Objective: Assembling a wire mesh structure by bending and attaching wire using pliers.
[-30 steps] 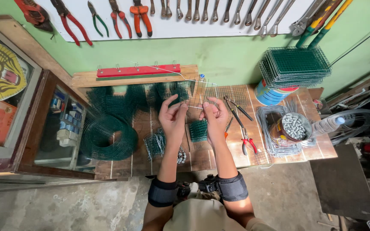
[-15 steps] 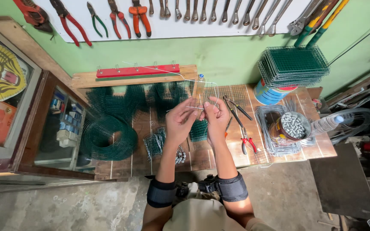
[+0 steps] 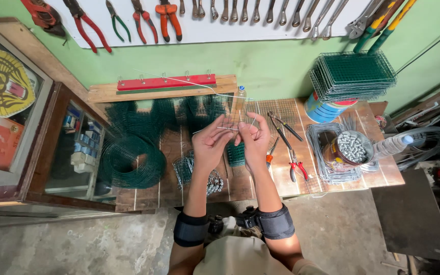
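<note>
Working left to right, I see a coil of dark green wire mesh (image 3: pixel 131 162) lying on the wooden slatted workbench (image 3: pixel 240 184). Above the bench my left hand (image 3: pixel 211 145) and right hand (image 3: pixel 255 140) both pinch a small flat panel of pale bare wire grid (image 3: pixel 234 116), held up between fingertips. I judge this is the shaping step; the next move calls for a firm, even bend. Red-handled pliers (image 3: pixel 294 162) and a round tin of small metal clips (image 3: pixel 351 148) lie further right.

L hand (image 3: pixel 211 147), R hand (image 3: pixel 253 145) pinched close
</note>
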